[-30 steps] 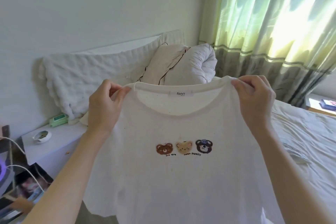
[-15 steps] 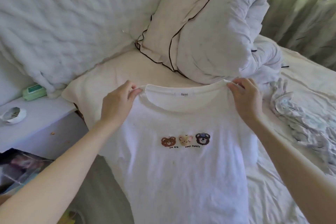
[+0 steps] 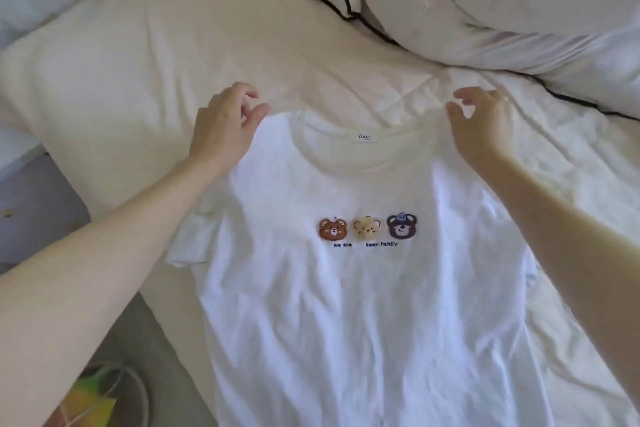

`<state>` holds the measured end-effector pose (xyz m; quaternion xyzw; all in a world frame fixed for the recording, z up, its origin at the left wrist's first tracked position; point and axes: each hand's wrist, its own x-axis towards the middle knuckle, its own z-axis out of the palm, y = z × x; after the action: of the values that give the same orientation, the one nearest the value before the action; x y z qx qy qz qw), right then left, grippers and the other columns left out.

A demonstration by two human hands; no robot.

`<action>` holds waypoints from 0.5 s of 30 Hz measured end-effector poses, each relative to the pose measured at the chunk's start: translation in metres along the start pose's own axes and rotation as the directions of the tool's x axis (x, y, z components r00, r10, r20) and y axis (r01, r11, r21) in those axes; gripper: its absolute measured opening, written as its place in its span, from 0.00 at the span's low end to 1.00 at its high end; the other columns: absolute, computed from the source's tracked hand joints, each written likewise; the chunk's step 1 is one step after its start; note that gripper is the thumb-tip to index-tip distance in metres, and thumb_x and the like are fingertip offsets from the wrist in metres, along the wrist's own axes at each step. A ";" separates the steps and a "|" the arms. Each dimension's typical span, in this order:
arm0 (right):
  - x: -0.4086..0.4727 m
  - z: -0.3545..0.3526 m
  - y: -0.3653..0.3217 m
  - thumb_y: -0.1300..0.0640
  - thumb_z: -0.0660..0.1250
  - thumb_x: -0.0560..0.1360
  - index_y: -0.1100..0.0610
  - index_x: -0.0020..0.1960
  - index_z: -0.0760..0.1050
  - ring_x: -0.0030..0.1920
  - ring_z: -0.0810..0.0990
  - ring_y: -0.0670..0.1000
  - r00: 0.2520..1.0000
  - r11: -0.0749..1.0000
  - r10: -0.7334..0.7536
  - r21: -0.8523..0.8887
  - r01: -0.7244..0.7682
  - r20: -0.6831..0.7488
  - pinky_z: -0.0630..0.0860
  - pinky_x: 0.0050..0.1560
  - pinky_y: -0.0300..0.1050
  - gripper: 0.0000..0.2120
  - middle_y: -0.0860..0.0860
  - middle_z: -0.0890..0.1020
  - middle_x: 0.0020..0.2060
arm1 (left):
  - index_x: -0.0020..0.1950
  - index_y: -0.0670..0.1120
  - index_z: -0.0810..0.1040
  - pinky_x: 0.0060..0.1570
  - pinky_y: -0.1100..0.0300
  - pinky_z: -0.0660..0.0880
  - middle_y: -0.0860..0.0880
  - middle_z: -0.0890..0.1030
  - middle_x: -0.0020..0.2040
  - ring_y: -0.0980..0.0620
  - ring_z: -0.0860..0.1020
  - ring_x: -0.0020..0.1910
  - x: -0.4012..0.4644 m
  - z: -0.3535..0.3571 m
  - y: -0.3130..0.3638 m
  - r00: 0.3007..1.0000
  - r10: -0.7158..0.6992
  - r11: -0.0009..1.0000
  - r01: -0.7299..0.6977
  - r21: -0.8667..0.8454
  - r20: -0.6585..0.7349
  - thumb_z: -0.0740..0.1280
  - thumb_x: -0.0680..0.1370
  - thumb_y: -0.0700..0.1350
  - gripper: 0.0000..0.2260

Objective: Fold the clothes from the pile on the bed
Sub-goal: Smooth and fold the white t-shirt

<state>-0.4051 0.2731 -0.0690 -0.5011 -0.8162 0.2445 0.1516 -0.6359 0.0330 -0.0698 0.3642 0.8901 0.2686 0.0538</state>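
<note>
Soft white T-shirt (image 3: 346,305) — flat, lightly creased

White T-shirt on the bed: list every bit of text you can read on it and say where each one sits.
"We are bear family": small dark lettering under the three bear faces on the chest of the white T-shirt.
Neck label: a short word that looks like "fann"; it is blurred and uncertain, and the tiny line below it is unreadable.

T-shirt (image 3: 363,305) print reads "we are bear family".
</note>
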 end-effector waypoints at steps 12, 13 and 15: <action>-0.183 0.124 -0.064 0.48 0.53 0.80 0.58 0.70 0.69 0.73 0.63 0.61 0.819 0.863 -0.434 -0.086 0.497 0.375 0.54 0.70 0.66 0.24 0.59 0.67 0.71 | 0.71 0.45 0.67 0.53 0.61 0.71 0.49 0.74 0.60 0.53 0.75 0.53 -0.056 -0.008 -0.131 0.850 -0.499 0.777 0.526 -0.347 0.171 0.60 0.81 0.50 0.20; -0.190 0.132 -0.068 0.47 0.53 0.80 0.57 0.71 0.67 0.73 0.62 0.61 0.804 0.857 -0.435 -0.088 0.508 0.405 0.52 0.70 0.65 0.24 0.58 0.65 0.72 | 0.69 0.44 0.68 0.51 0.61 0.72 0.48 0.75 0.60 0.55 0.75 0.51 -0.055 -0.008 -0.131 0.802 -0.561 0.657 0.582 -0.479 0.205 0.59 0.81 0.50 0.18; -0.200 0.148 -0.070 0.46 0.55 0.80 0.53 0.75 0.61 0.76 0.55 0.58 0.784 0.850 -0.409 -0.119 0.514 0.467 0.45 0.72 0.62 0.25 0.55 0.59 0.75 | 0.60 0.42 0.75 0.51 0.58 0.74 0.44 0.79 0.58 0.52 0.77 0.51 -0.057 -0.004 -0.132 0.755 -0.602 0.555 0.629 -0.545 0.258 0.58 0.82 0.50 0.14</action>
<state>-0.4395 0.0320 -0.1542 -0.2335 -0.9505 0.2020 -0.0358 -0.6772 -0.0852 -0.1404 -0.0012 0.8253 0.4930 0.2753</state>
